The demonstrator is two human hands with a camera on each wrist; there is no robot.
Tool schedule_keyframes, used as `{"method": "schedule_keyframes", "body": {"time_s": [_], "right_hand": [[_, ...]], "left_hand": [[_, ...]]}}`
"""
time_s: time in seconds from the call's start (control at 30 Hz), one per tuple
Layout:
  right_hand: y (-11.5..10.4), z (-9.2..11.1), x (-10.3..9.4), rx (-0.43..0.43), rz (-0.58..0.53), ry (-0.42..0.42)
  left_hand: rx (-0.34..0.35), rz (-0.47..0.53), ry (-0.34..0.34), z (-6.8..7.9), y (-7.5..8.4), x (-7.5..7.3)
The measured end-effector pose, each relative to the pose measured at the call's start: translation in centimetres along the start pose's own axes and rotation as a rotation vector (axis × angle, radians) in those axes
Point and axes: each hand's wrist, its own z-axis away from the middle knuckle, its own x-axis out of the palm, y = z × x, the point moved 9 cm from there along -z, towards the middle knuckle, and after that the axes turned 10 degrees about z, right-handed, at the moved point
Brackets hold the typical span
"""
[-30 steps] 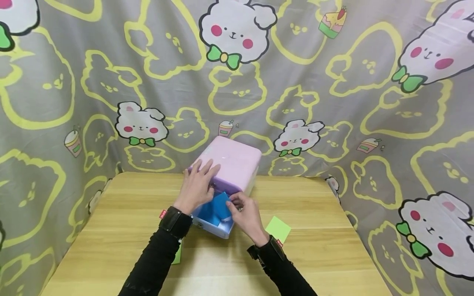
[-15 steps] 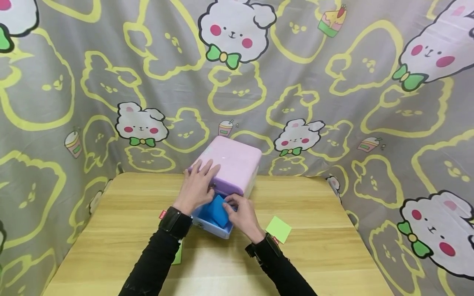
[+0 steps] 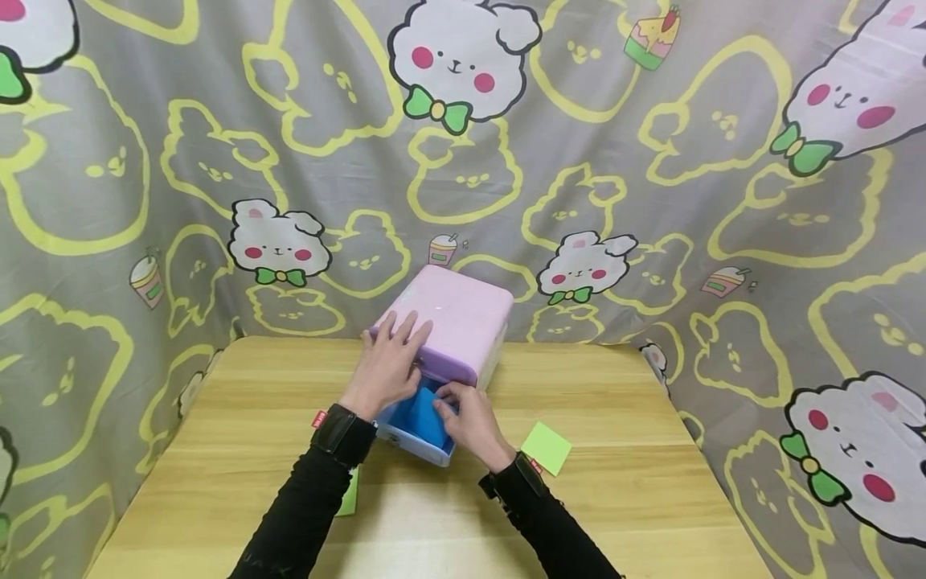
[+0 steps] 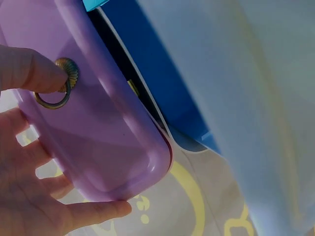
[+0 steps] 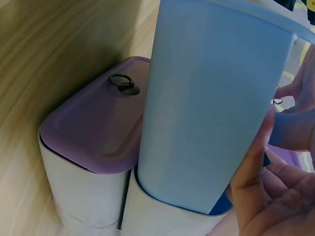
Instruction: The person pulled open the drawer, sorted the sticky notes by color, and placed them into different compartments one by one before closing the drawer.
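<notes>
A small chest of drawers with a pink top [image 3: 456,310] stands towards the back of the table. Its blue drawer [image 3: 415,446] is pulled out at the front. My left hand [image 3: 385,363] rests with fingers spread on the chest's top. In the left wrist view, that thumb touches the brass ring pull [image 4: 53,104] on a purple drawer front [image 4: 106,142]. Inside the blue drawer stands a blue paper square [image 3: 427,416], tilted, and my right hand [image 3: 469,420] pinches its edge. The drawer's side [image 5: 211,98] hides part of the right fingers in the right wrist view.
A light green paper square [image 3: 546,447] lies on the wooden table [image 3: 622,498] to the right. Another green square [image 3: 349,494] shows partly beside the left sleeve. A second purple drawer front [image 5: 98,132] is closed beside the blue drawer. A patterned curtain [image 3: 470,193] hangs behind.
The right hand has moved slightly left, and the blue paper square has sunk lower and turned steeper inside the drawer. The left hand has stayed on the chest.
</notes>
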Motion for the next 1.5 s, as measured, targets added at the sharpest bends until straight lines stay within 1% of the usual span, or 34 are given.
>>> {"method": "schedule_keyframes", "body": {"time_s": [0.23,0.33,0.6,0.73,0.83,1.07,1.27,1.5], "right_hand": [[0.6,0.1,0.2,0.015,0.04,-0.018],[0.6,0.1,0.3,0.011,0.053,-0.026],[0.0,0.1,0.1,-0.008,0.111,-0.009],[-0.3,0.1,0.1,-0.023,0.151,0.0],[-0.4,0.1,0.2,-0.029,0.163,-0.005],[-0.7,0.2,0.3,-0.049,0.172,-0.028],[-0.7,0.2,0.3,-0.05,0.162,-0.042],[-0.9,0.2,0.5,-0.074,0.183,-0.049]], "left_hand": [[0.03,-0.041,-0.008,-0.2,0.7,0.4],[0.036,-0.047,0.001,-0.1,0.8,0.4],[0.052,-0.121,0.021,-0.1,0.7,0.3],[0.046,-0.143,0.015,-0.2,0.7,0.5],[0.043,-0.161,0.014,-0.2,0.6,0.5],[0.064,-0.206,0.043,-0.2,0.9,0.4],[0.051,-0.219,0.019,-0.3,0.8,0.5],[0.056,-0.205,0.036,0.0,0.9,0.4]]}}
